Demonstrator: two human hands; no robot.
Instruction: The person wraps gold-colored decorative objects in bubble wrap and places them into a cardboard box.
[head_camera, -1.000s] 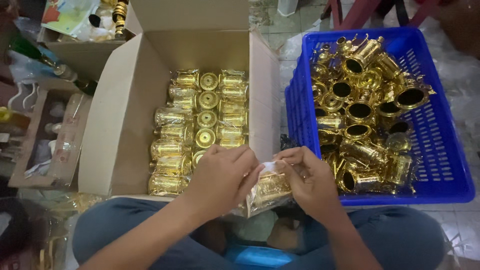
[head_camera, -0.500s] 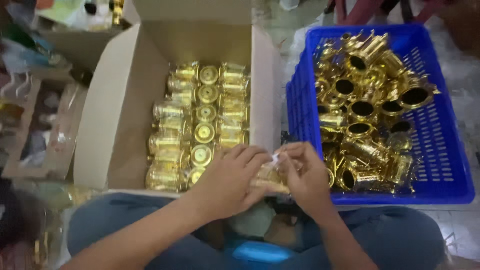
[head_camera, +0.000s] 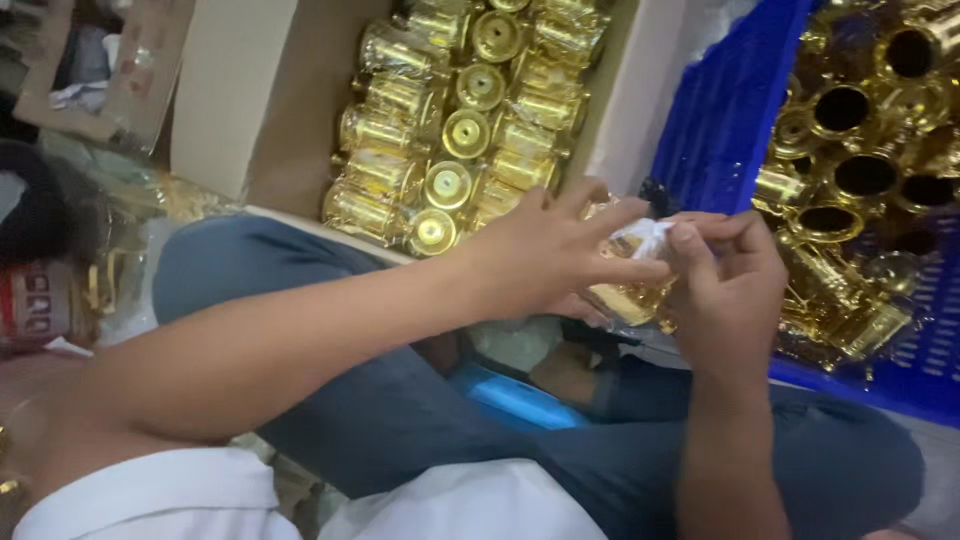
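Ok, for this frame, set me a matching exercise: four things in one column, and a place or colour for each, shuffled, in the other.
Things:
1. cardboard box
2. blue crate
3. wrapped gold piece
4. left hand

Places or states:
A. holds loose gold cups piled in a heap
B. pinched between both hands over the lap
C. holds gold pieces packed in neat rows
D. fingers spread over the wrapped piece, facing the right hand

Pairs: 1-C, 2-A, 3-B, 4-D

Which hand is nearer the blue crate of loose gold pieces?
Right. The right hand sits against the blue crate edge, pinching the wrapped gold piece; the left hand holds it from the cardboard box side.
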